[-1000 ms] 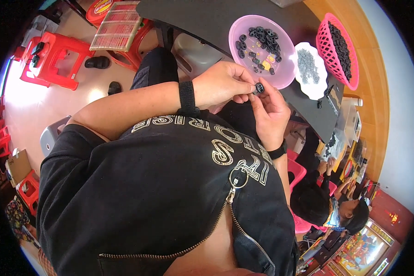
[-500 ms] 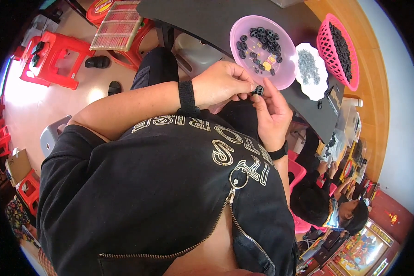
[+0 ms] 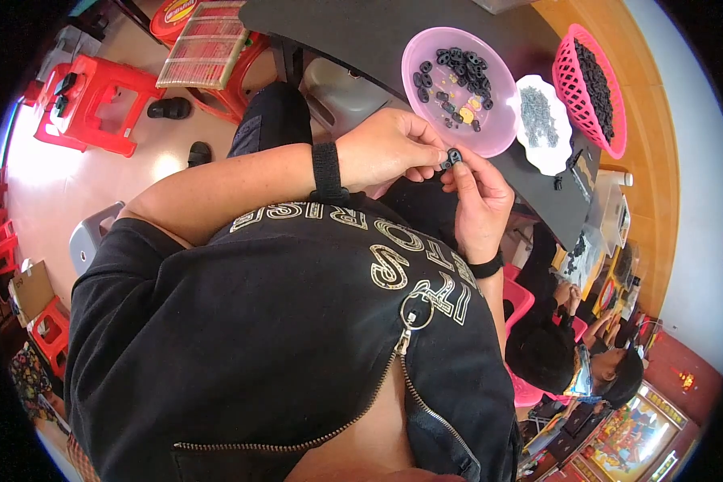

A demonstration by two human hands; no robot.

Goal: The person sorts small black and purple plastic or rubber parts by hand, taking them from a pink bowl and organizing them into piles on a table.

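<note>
A small black plastic piece with two holes, which looks like a cord lock (image 3: pixel 452 157), is held between my hands just off the near rim of the pink bowl. My left hand (image 3: pixel 387 148) pinches its left side between thumb and fingertips. From the right, the thumb and forefinger of my right hand (image 3: pixel 482 201) close on the same piece. Inside the pink bowl (image 3: pixel 498 140) lie several similar black cord locks (image 3: pixel 467 68) and some yellow bits. Fingers partly cover the held piece, so its underside is hidden.
Right of the bowl, a white scalloped dish (image 3: pixel 565 161) holds small metallic bits, probably springs. Beyond it, a pink woven basket (image 3: pixel 569 76) is full of black parts. All stand on a dark table (image 3: pixel 337 32). Red stools (image 3: pixel 108 96) are at left; other people sit at lower right.
My right hand's fingers have drawn in, and its thumb has come up onto the cord lock. The piece has turned slightly. My left hand stays nearly in place.
</note>
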